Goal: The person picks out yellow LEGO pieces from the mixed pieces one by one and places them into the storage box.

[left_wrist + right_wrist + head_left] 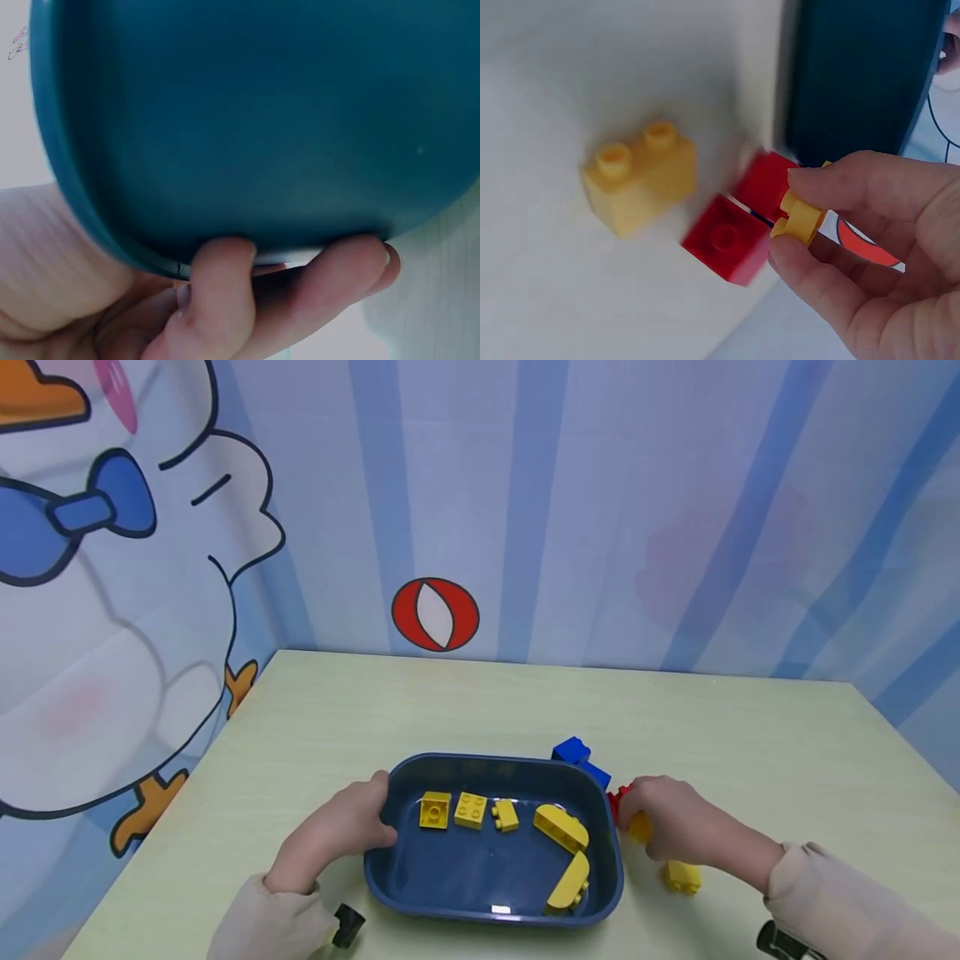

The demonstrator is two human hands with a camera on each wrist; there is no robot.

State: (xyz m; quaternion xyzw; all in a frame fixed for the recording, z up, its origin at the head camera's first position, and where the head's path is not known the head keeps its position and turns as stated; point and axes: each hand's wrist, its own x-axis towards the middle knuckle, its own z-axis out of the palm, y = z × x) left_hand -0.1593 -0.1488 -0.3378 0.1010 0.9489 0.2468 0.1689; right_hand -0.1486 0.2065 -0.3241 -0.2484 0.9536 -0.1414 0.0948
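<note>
A dark blue tray [457,877] lies on the table, and my left hand [341,822] grips its left end. In the left wrist view, fingers [221,292] curl against the tray's wall [255,135]. Off the tray's right side, my right hand [675,818] pinches a small yellow toy brick [804,217] between thumb and fingertip. Red bricks [724,238] are close by that hand, partly hidden behind it in the head view. Another yellow brick [682,877], two-studded in the right wrist view, rests on the table under the right wrist. Several yellow bricks [470,810], some with rounded ends, lie inside the tray.
Blue bricks [572,750] sit against the tray's far right corner, outside it. The pale table [375,702] ends at a striped blue backdrop [600,527] with cartoon prints. A dark wrist device [348,927] is by the left sleeve.
</note>
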